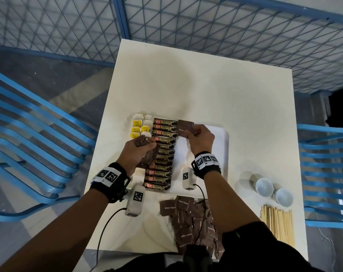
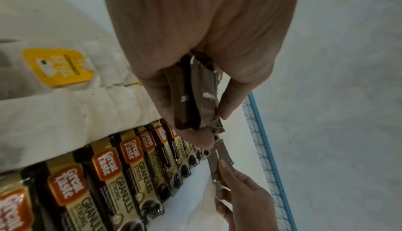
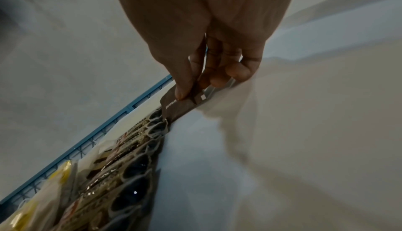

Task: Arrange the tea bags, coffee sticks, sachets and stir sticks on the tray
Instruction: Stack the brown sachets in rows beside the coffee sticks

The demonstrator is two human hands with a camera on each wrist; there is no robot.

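Note:
A white tray [image 1: 220, 142] holds tea bags with yellow tags [image 1: 137, 128] at its left and a column of coffee sticks [image 1: 162, 154] beside them. My right hand [image 1: 201, 137] pinches one brown sugar sachet [image 1: 184, 128] at the far end of the coffee column, right of it; thumb and fingers [image 3: 181, 90] clamp its edge [image 3: 178, 105]. My left hand [image 1: 140, 152] grips a small stack of brown sachets [image 2: 195, 97] above the coffee sticks [image 2: 121, 169]. More brown sachets [image 1: 190, 222] lie heaped on the table in front of the tray. Wooden stir sticks [image 1: 277, 224] lie at the near right.
Two small white cups [image 1: 273, 191] stand right of the tray, above the stir sticks. The white table [image 1: 186, 89] is bare behind the tray. Blue slatted chairs [image 1: 29, 144] flank the table and a blue mesh fence [image 1: 186, 22] runs behind it.

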